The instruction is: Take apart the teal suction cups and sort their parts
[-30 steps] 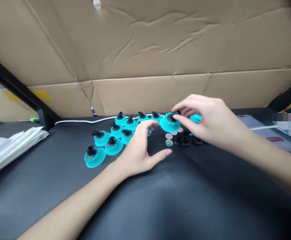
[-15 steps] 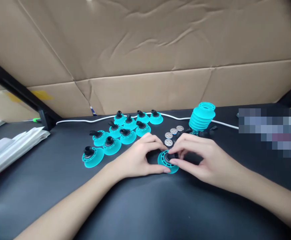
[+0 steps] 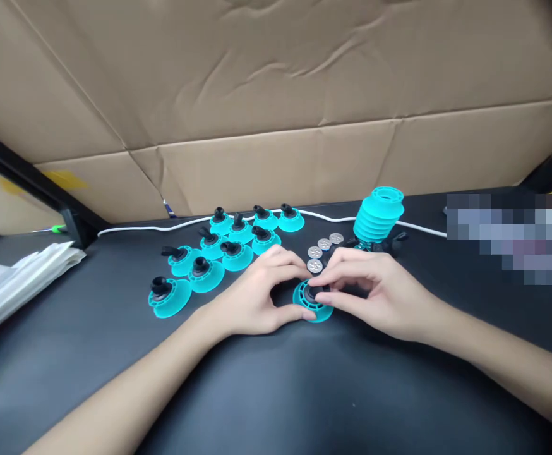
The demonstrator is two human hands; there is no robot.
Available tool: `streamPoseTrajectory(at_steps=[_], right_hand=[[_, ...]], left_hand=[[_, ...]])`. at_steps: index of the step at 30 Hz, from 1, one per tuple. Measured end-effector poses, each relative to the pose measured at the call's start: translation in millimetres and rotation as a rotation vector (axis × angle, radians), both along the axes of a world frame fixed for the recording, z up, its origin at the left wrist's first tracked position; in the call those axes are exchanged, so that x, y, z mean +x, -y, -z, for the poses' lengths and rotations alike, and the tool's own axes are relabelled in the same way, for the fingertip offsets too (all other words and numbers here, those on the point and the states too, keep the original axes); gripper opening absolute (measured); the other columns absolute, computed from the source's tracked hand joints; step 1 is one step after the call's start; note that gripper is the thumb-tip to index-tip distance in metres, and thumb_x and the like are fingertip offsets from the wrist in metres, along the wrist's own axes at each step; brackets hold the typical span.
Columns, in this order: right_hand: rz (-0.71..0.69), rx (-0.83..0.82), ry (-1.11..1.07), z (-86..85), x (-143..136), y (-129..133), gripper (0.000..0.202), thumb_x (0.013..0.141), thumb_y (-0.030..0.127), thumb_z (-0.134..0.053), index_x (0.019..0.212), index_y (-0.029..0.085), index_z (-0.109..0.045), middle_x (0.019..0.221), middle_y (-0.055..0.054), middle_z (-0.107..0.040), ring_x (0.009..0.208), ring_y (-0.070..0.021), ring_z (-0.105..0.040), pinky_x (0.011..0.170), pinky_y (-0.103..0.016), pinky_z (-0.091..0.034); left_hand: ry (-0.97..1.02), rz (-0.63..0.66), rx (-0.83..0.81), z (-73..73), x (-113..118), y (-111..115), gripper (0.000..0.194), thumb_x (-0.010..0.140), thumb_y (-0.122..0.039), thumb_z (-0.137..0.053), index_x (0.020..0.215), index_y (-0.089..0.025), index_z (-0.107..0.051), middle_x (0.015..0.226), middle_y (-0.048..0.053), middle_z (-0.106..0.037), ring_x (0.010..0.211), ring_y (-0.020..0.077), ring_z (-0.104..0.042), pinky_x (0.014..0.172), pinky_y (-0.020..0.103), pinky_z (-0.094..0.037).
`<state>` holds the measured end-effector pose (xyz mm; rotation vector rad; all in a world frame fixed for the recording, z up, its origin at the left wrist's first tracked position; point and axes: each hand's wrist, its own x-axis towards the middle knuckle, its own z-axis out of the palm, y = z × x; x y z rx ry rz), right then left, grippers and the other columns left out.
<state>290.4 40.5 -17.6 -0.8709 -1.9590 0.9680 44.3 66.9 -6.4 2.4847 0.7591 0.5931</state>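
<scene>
On the black surface in front of me sits a turquoise flared ring base (image 3: 322, 314) with slots round its rim. My left hand (image 3: 261, 294) grips its left side between thumb and fingers. Fingers of my right hand (image 3: 375, 287) pinch a black knob-like piece (image 3: 312, 292) at the base's centre; they partly cover it. Just behind lie several round silver discs (image 3: 314, 266) with cut-outs, in a slanting row. To the left stand several turquoise bases with black pieces fitted in them, such as this front one (image 3: 175, 299).
A stack of turquoise bases (image 3: 378, 218) stands at the back right, with loose black pieces (image 3: 392, 245) by its foot. A white cable (image 3: 337, 220) runs along the back before a cardboard wall (image 3: 276, 161). White packets (image 3: 24, 281) lie at far left, beside a black metal post (image 3: 79, 227).
The view has shifted slightly, so everything sits a little further left. Both hands keep their hold; my right fingers have shifted a little around the black piece.
</scene>
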Motion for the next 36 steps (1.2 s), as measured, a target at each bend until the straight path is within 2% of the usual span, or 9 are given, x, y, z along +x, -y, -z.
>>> streamPoseTrajectory(at_steps=[7,11,22,36], right_hand=[[-0.031,0.205,0.024,-1.3,1.0,-4.2,0.018,0.094,0.025,-0.079,0.111,0.028,-0.083,0.089,-0.003,-0.071,0.078,-0.0178,-0.067,0.07,-0.032,-0.058],[-0.085,0.258,0.002,-0.6,2.4,-8.7,0.017,0.094,0.023,-0.079,0.11,0.027,-0.083,0.09,-0.003,-0.071,0.08,-0.0184,-0.068,0.072,-0.033,-0.058],[-0.167,0.257,0.002,-0.4,4.8,-15.4,0.015,0.095,0.021,-0.078,0.109,0.024,-0.083,0.093,-0.004,-0.072,0.085,-0.0167,-0.068,0.077,-0.031,-0.057],[-0.225,0.179,-0.004,-2.2,6.7,-19.0,0.018,0.098,0.021,-0.075,0.113,0.024,-0.083,0.098,-0.005,-0.075,0.091,-0.0176,-0.069,0.081,-0.033,-0.059]], left_hand=[[0.014,0.01,-0.015,-0.7,0.6,-0.1,0.036,0.085,-0.043,-0.089,0.111,-0.022,-0.076,0.111,0.007,-0.073,0.105,0.0268,-0.062,0.097,0.042,-0.05],[0.038,0.015,-0.018,0.7,0.6,-1.2,0.036,0.084,-0.042,-0.09,0.11,-0.022,-0.077,0.109,0.007,-0.073,0.104,0.0263,-0.062,0.097,0.043,-0.05],[0.032,0.013,-0.016,0.4,0.8,-2.2,0.037,0.082,-0.045,-0.091,0.108,-0.021,-0.078,0.108,0.008,-0.074,0.103,0.0268,-0.063,0.1,0.044,-0.048],[0.063,0.049,-0.059,1.5,-2.1,-6.0,0.036,0.081,-0.041,-0.093,0.108,-0.022,-0.079,0.11,0.008,-0.074,0.107,0.027,-0.063,0.099,0.042,-0.05]])
